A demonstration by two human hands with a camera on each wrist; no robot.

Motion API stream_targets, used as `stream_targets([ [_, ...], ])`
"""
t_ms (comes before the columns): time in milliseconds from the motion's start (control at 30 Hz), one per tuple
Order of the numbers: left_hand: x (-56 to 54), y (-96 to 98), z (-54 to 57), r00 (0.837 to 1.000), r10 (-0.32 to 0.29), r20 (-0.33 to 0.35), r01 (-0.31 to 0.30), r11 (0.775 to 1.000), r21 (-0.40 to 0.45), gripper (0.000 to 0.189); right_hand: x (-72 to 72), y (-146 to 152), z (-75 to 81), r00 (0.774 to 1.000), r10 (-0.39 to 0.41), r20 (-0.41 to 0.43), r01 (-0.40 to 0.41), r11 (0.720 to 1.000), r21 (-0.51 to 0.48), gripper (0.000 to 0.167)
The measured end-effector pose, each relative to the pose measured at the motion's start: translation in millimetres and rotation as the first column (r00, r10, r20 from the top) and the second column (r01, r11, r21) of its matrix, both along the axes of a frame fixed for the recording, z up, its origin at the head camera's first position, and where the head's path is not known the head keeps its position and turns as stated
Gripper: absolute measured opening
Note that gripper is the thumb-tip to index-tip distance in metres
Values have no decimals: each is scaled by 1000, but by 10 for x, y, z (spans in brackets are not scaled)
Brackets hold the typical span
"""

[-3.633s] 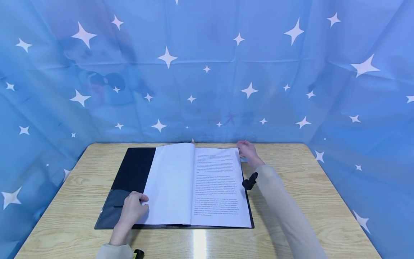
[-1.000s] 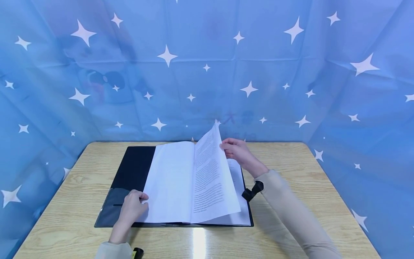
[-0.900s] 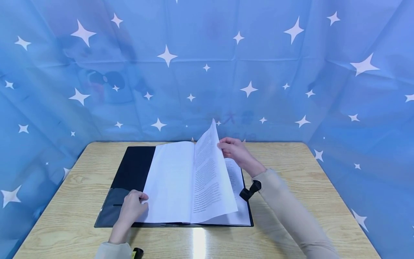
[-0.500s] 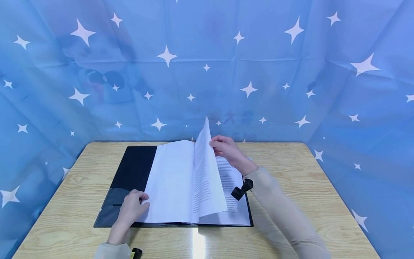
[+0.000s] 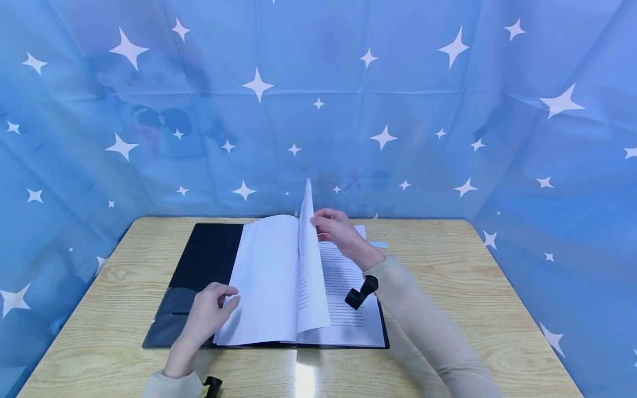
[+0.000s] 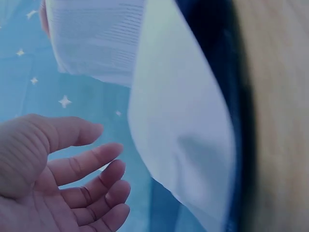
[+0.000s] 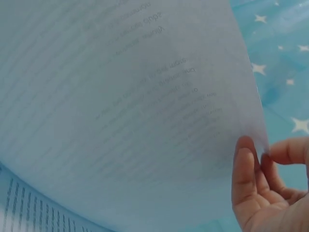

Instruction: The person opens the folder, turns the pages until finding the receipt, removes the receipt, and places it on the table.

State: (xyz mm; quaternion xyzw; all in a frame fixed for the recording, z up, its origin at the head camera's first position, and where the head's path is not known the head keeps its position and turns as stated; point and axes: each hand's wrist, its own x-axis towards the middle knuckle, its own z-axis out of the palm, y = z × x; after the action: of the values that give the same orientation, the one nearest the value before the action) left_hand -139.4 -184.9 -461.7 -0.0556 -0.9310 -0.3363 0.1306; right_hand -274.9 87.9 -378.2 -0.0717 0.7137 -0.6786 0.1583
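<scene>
A black folder with printed white sheets lies open on the table, its left-hand sheets bulging upward in a curve. My right hand pinches the outer edge of a raised page, which stands nearly upright near the middle. In the right wrist view, thumb and fingers meet at that page's edge, with print showing through the paper. Beneath it lies another printed sheet on the right. My left hand hovers over the left sheets' outer edge, fingers loosely bent and holding nothing, as the left wrist view shows.
The wooden table extends on both sides of the folder. Behind it hangs a blue curtain with white stars. A pale blue tab sticks out past the folder's right side. Black wrist devices show on both arms.
My right hand has lifted the right page by its edge and carried it leftward to near upright, uncovering the sheet below. Lately my left hand has come up off the left sheets' edge.
</scene>
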Motion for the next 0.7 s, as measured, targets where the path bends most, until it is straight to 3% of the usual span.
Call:
stream_targets([
  [133, 6, 105, 129, 995, -29, -92, 31, 999, 29, 10, 17, -82, 1, 1000, -18, 14, 18, 1000, -3, 16],
  [433, 30, 338, 373, 971, -55, -233, 78, 993, 91, 11, 46, -268, -9, 999, -9, 42, 11, 999, -38, 15],
  [700, 67, 522, 541, 969, -30, -244, 76, 980, 185, 13, 64, -413, -47, 999, -10, 31, 12, 999, -41, 20],
])
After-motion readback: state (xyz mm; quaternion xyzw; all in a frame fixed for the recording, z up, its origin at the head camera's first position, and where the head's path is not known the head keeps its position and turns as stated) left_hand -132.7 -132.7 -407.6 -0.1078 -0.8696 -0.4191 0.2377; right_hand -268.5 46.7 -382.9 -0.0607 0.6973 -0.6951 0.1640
